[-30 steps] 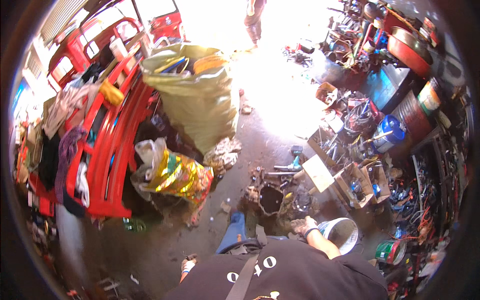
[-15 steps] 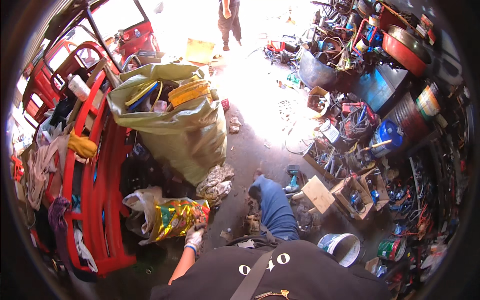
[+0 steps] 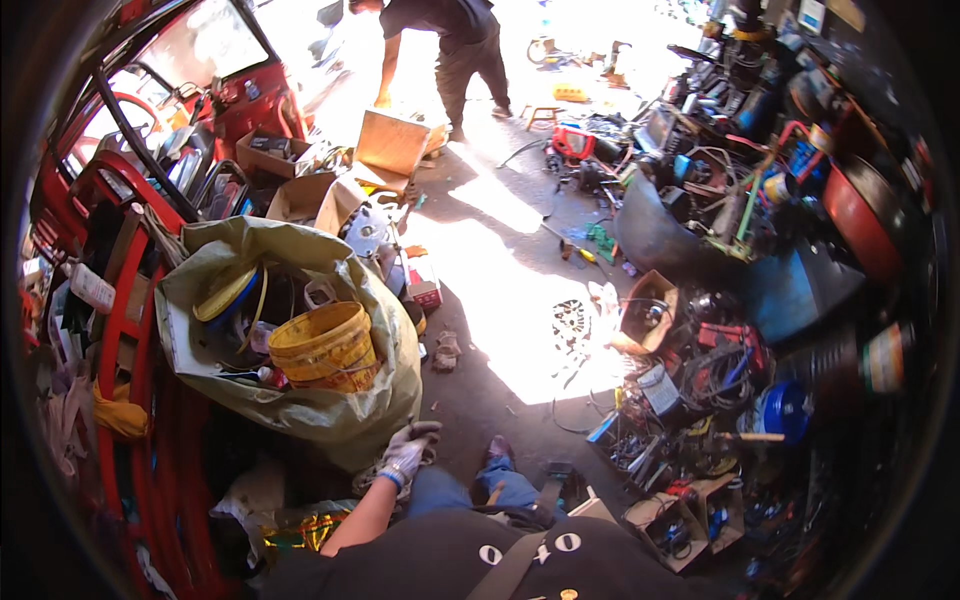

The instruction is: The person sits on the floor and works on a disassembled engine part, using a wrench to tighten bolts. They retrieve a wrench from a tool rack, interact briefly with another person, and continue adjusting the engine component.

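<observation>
- Closest in, the gloved left hand [image 3: 405, 455] comes up at the lower edge, its fingers pointing right; whether it grips anything, I can't tell. The right hand is out of view, so its state can't be told.
- Just left of that hand, a gold foil bag [image 3: 312, 528] sits low, partly behind the forearm.
- And right beyond the hand, the big green sack [image 3: 345, 430]! Mouth gaping upward, long axis roughly upright, its lower side coming down close to the glove; contact is unclear.
- Inside it, a yellow bucket [image 3: 322, 355] sits tilted, open end up.
- Left of the sack, red metal frames [image 3: 125, 300] run away along the edge.
- Underfoot, a dark, grimy floor [image 3: 470, 395], a blazing sunlit patch across its middle.
- Over on the right, clutter everywhere: open cardboard box [image 3: 650, 312], coiled cables [image 3: 712, 372], a red basin [image 3: 862, 215] farther along.
- Beyond the sack, a wooden board [image 3: 392, 142] leans near boxes, and at the far end, a co-worker [image 3: 455, 45] bends over, one arm reaching down.
</observation>
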Demonstrator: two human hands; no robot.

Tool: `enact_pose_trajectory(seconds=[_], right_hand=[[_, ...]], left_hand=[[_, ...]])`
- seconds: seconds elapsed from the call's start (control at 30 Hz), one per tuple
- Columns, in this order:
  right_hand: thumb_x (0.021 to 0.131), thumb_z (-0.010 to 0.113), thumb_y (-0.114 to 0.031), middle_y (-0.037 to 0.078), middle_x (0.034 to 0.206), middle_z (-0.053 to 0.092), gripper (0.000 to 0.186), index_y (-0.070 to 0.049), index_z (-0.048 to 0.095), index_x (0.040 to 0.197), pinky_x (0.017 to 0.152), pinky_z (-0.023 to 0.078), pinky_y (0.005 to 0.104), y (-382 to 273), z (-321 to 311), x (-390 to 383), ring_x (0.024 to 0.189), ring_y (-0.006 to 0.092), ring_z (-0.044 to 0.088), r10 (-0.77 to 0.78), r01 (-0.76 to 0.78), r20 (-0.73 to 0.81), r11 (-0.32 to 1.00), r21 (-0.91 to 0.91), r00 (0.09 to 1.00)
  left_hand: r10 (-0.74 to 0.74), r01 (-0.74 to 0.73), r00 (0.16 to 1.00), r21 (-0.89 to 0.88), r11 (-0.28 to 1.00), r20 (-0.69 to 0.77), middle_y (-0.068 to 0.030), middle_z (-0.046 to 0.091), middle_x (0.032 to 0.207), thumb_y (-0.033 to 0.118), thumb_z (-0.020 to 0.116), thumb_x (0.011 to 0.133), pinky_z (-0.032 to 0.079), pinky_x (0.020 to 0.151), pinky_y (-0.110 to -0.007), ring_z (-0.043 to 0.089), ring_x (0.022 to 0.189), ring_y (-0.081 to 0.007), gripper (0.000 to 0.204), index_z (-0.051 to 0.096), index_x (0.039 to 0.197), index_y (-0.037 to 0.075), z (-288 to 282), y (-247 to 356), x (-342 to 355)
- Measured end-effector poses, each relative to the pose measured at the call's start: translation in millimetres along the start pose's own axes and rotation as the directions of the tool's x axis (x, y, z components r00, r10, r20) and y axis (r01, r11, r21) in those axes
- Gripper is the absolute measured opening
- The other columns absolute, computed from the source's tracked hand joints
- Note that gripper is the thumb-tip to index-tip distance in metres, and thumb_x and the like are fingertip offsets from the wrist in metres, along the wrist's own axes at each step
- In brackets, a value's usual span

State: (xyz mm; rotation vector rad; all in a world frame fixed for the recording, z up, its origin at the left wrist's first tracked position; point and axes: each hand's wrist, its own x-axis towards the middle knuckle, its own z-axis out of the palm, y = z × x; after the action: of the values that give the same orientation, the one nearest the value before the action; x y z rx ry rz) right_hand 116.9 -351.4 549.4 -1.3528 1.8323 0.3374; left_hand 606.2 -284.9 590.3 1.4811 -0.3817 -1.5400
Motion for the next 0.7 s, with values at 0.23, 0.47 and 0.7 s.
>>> enact_pose_trajectory(seconds=[0.23,0.47,0.7], right_hand=[[0.104,0.042,-0.033,0.006,0.106,0.058,0.027,-0.014,0.060,0.109,0.079,0.049,0.0444,-140.2,-115.4,117.6,0.096,0.0244,0.059,-0.062,0.059,-0.001,0.949,0.309,0.998],[0.104,0.043,-0.032,0.005,0.100,0.057,0.026,-0.012,0.059,0.106,0.075,0.049,0.0430,-262.9,-166.4,226.0,0.090,0.0236,0.058,-0.042,0.006,0.087,0.925,0.379,0.995],[0.104,0.043,-0.032,0.005,0.094,0.055,0.025,-0.011,0.058,0.103,0.072,0.050,0.0416,-367.7,-240.7,274.2,0.084,0.0229,0.057,0.028,-0.084,0.139,0.906,0.416,0.990]], left_hand=[[-0.036,0.032,0.996,-0.043,0.999,-0.082,-0.0032,0.070,0.090,-0.001,0.055,0.098,0.045,0.054,-0.019,0.058,0.062,-0.0068,0.028,0.069,0.122,0.006,20.7,107.4,136.9],[0.015,-0.011,0.982,0.024,1.000,-0.186,-0.0038,0.070,0.084,0.014,0.057,0.104,0.042,0.046,-0.020,0.053,0.050,-0.0049,0.023,0.069,0.122,0.013,4.0,205.3,279.1],[0.027,-0.035,0.971,-0.032,0.999,-0.238,-0.0032,0.068,0.078,0.015,0.058,0.103,0.040,0.043,-0.022,0.052,0.048,-0.0052,0.021,0.069,0.121,0.011,-9.0,324.8,404.3]])
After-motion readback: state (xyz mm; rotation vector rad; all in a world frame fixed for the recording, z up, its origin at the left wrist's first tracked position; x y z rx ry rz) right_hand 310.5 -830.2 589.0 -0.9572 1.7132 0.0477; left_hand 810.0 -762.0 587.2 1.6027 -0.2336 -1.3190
